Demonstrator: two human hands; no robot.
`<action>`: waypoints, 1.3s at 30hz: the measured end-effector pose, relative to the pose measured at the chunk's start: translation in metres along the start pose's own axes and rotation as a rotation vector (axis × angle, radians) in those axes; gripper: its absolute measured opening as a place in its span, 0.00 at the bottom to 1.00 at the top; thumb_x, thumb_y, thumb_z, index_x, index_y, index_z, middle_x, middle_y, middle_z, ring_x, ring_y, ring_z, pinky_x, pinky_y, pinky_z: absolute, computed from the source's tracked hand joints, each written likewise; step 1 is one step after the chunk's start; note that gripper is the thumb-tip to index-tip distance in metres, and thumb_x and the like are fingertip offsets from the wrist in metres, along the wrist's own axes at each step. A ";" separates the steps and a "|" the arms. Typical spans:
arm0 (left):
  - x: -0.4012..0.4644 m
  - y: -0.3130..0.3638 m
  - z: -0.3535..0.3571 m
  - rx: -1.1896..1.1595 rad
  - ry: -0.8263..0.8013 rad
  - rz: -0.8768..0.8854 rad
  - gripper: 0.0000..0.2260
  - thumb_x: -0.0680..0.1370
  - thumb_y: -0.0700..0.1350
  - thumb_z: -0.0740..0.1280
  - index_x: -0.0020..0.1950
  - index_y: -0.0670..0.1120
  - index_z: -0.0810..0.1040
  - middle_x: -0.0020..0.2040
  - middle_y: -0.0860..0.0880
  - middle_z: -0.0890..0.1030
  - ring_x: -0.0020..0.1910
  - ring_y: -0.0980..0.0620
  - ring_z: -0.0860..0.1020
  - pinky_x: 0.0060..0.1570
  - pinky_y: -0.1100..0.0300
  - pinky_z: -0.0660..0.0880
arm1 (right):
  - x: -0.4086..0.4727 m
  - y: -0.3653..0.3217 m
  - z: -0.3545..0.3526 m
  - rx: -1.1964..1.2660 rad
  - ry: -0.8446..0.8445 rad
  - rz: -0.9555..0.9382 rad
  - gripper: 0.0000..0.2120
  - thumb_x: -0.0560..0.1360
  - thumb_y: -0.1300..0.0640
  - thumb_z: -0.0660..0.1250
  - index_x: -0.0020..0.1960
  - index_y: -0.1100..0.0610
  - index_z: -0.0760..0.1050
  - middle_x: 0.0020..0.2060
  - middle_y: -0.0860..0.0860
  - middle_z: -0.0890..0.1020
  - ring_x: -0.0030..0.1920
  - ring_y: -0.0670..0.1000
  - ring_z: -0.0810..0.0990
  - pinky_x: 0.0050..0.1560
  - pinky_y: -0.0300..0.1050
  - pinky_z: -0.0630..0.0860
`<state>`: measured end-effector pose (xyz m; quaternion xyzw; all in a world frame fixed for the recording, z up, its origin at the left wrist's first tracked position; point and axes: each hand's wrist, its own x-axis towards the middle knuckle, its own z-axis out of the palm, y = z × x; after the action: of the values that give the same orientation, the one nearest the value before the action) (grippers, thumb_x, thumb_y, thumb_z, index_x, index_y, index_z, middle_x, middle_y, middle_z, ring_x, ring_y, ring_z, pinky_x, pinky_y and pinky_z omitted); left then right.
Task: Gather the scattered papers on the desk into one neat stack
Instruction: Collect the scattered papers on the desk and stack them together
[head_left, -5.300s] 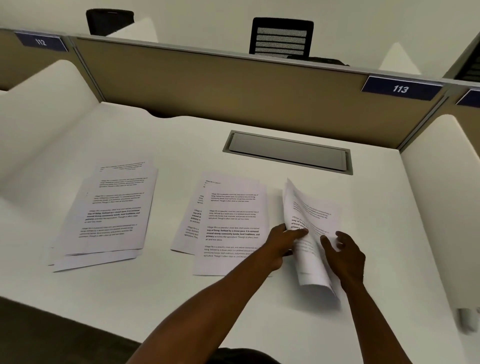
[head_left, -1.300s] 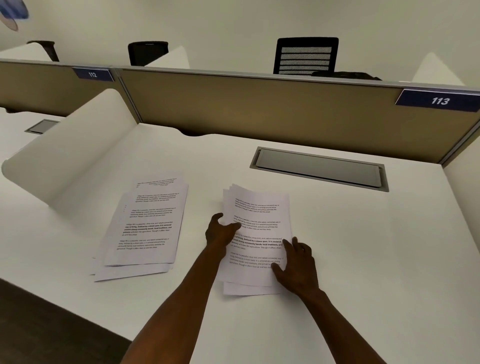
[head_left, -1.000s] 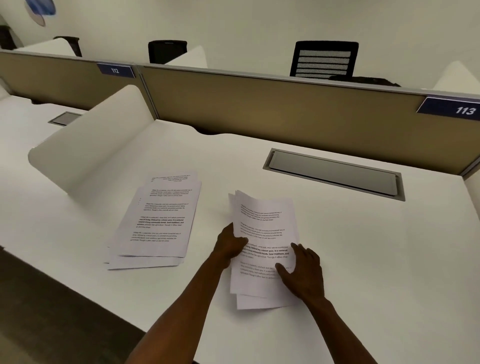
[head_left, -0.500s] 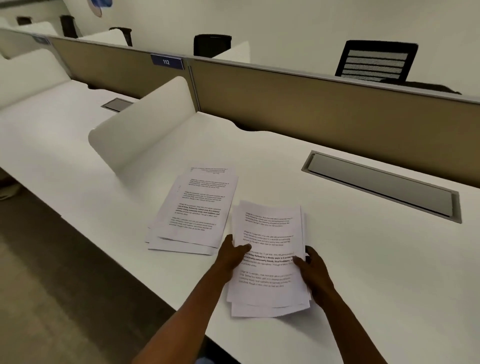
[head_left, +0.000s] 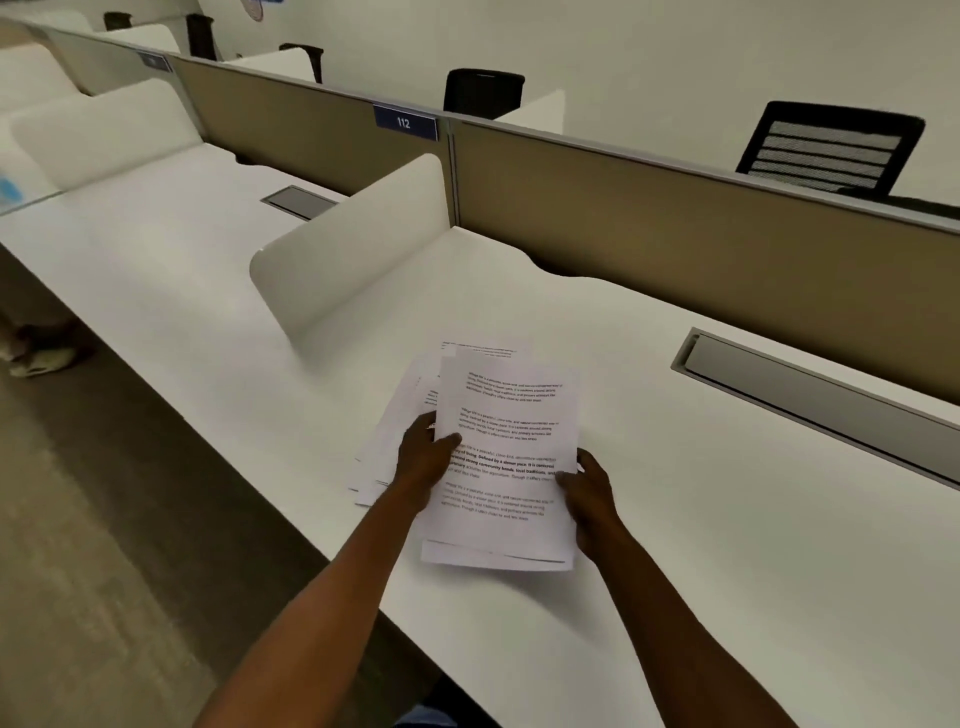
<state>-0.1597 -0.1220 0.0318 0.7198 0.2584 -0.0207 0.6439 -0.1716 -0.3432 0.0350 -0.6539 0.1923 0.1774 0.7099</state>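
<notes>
Bare desk (head_left: 727, 545) to the right of the held sheets (head_left: 504, 467) and toward the near edge: wide open for a hand. Left side tight: white divider (head_left: 348, 260) stands just behind-left of the lower pile (head_left: 395, 441), w/ a narrow strip of desk between. Behind, tan partition (head_left: 675, 249) walls off the back; grey cable tray (head_left: 810, 395) sits in front of it, right-rear, well apart from the sheets. Left hand (head_left: 423, 460) and right hand (head_left: 589, 493) flank the sheets, blocking both side edges. Near-left, desk edge drops to floor (head_left: 104, 545).
</notes>
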 end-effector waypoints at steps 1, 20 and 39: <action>0.009 0.003 -0.007 0.014 -0.001 -0.012 0.23 0.76 0.38 0.69 0.71 0.44 0.71 0.64 0.44 0.79 0.57 0.44 0.81 0.59 0.45 0.79 | 0.005 -0.002 0.011 0.015 0.012 0.022 0.20 0.76 0.70 0.57 0.61 0.52 0.74 0.51 0.53 0.82 0.51 0.57 0.82 0.53 0.56 0.81; 0.095 -0.003 -0.033 0.805 0.120 -0.153 0.41 0.73 0.64 0.66 0.78 0.46 0.55 0.76 0.36 0.59 0.75 0.36 0.57 0.72 0.41 0.60 | 0.065 -0.016 0.097 -0.461 0.163 0.008 0.32 0.72 0.51 0.71 0.71 0.60 0.65 0.66 0.56 0.75 0.64 0.58 0.75 0.66 0.49 0.72; 0.105 -0.005 -0.038 0.450 0.127 -0.136 0.34 0.75 0.56 0.70 0.75 0.41 0.65 0.73 0.41 0.71 0.72 0.41 0.69 0.71 0.49 0.67 | 0.110 -0.026 0.095 -0.203 0.175 0.076 0.20 0.70 0.67 0.68 0.61 0.60 0.75 0.57 0.58 0.82 0.54 0.58 0.80 0.60 0.55 0.78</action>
<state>-0.0825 -0.0496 -0.0037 0.8259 0.3352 -0.0756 0.4470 -0.0600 -0.2502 0.0082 -0.7275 0.2592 0.1651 0.6134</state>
